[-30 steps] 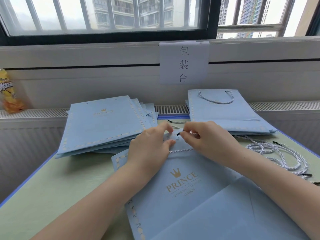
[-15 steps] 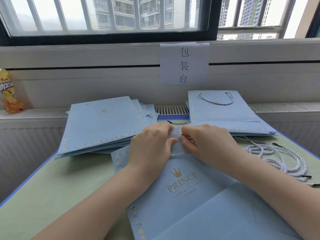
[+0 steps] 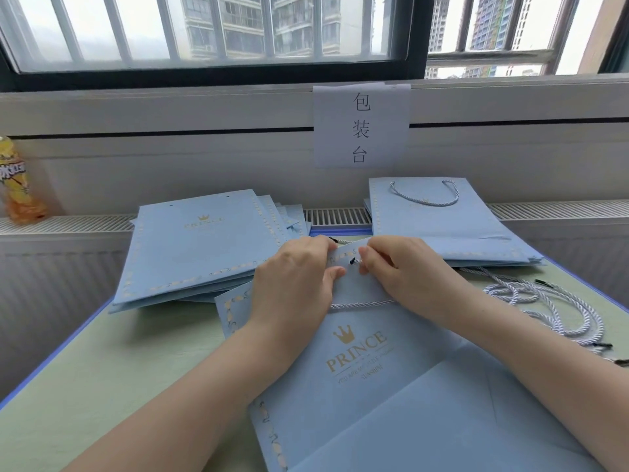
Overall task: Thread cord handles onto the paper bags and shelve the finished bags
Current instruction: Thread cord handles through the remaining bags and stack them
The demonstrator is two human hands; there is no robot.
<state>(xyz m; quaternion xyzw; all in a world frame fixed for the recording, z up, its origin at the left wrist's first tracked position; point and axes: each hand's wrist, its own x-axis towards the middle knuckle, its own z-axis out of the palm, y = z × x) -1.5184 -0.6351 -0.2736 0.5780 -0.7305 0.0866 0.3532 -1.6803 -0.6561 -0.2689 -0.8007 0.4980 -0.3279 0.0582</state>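
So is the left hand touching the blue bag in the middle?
Touching. The head view shows the left hand on the top edge of the blue bag, its thumb pressed against the paper beside the cord's black tip.

Barred window (image 3: 218, 28) above white radiator (image 3: 68, 226), daylight.

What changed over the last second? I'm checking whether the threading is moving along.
Little: the right hand shifted slightly toward the left hand, still pinching the cord's black tip at the bag's top edge. The left hand still holds that edge. Stacks and loose cords stayed put.
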